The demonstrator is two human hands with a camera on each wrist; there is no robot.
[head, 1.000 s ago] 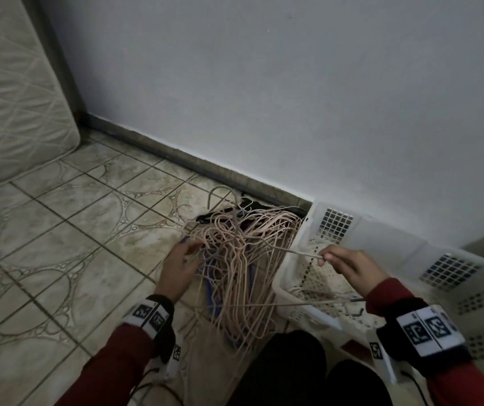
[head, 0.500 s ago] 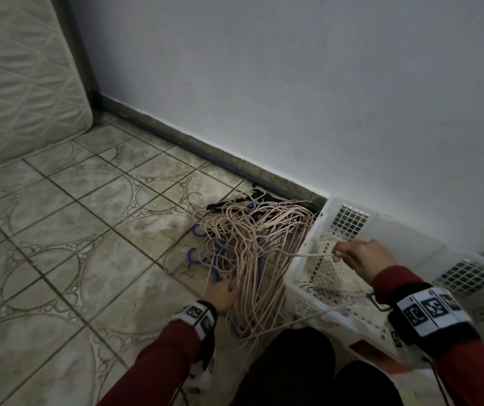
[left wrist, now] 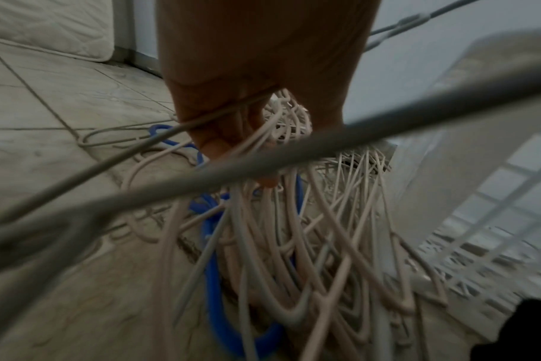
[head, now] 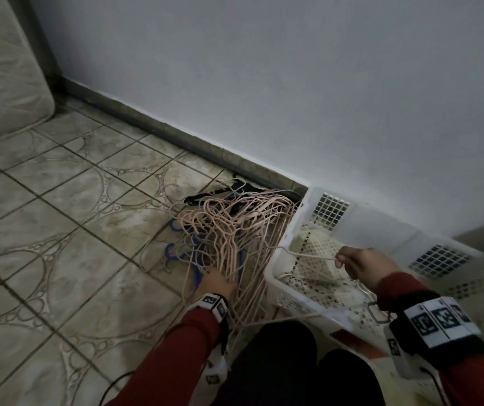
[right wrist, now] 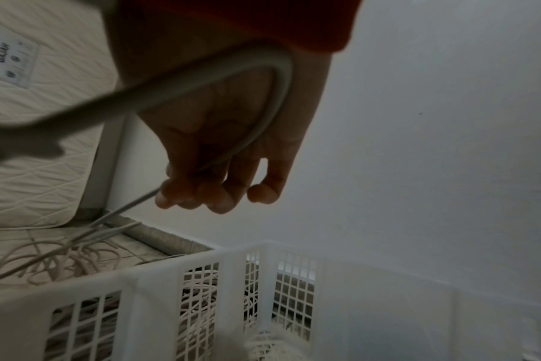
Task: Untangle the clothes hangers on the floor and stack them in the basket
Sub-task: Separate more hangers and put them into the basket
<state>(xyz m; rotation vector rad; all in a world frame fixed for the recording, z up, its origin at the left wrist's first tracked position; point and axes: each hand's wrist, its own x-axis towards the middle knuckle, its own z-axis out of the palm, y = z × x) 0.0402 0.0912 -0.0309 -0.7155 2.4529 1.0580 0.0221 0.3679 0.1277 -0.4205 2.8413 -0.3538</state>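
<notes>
Pink wire hangers [head: 229, 230] lay in a tangled heap on the tiled floor [head: 59, 230], pressed against the left wall of the white plastic basket [head: 281, 250]. Blue hangers [head: 173, 250] and a black hanger [head: 205, 197] were caught in the same heap, near the baseboard [head: 176, 139].

The left hand [head: 217, 284] rested at the near edge of the heap. In the left wrist view its fingers [left wrist: 220, 146] were curled in among several pink strands, grasping them. A blurred grey wire [left wrist: 263, 166] crossed close to that camera and hid part of the heap.

The right hand [head: 363, 265] was above the basket interior, its fingers clenched around a single pale hanger [head: 308, 253]. That hanger reached left over the basket rim. In the right wrist view its hook [right wrist: 272, 97] curved across the palm.

Perforated mesh formed the basket floor, with light-coloured material lying on it that could not be identified.

A quilted mattress [head: 3, 68] stood at the left. Its label [right wrist: 6, 61] read "GAJAH". Both wrists carried bands with square black-and-white markers [head: 437, 320].
</notes>
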